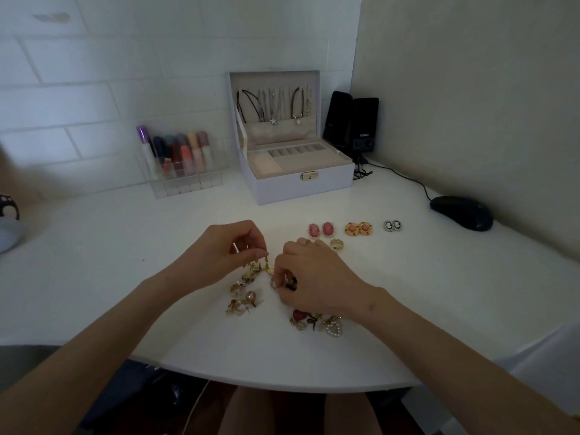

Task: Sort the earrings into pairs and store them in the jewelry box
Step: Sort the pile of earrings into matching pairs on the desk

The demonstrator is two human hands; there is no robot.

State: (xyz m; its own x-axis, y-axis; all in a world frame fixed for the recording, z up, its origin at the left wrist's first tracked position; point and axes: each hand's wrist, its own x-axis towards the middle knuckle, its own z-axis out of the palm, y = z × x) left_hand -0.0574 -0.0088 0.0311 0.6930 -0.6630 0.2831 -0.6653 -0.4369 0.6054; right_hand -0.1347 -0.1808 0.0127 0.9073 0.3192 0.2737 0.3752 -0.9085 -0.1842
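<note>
Unsorted earrings (248, 296) heaped on white table (125, 277) near front edge, left hand (227, 251) pinching gold earring (266, 269) above heap, right hand (317, 277) fingertips gripping dark earring (290, 283), three matched pairs (357, 228) in row beyond, jewelry box (295, 188) lid-open at rear.

The scene is dimly lit with a cool, bluish cast, and only faint, soft shadows are thrown on the worktop (110, 246). The tile lines of the wall (94, 73) are bowed by wide-angle distortion. Fine detail is softened, and the left edge is blurred.
</note>
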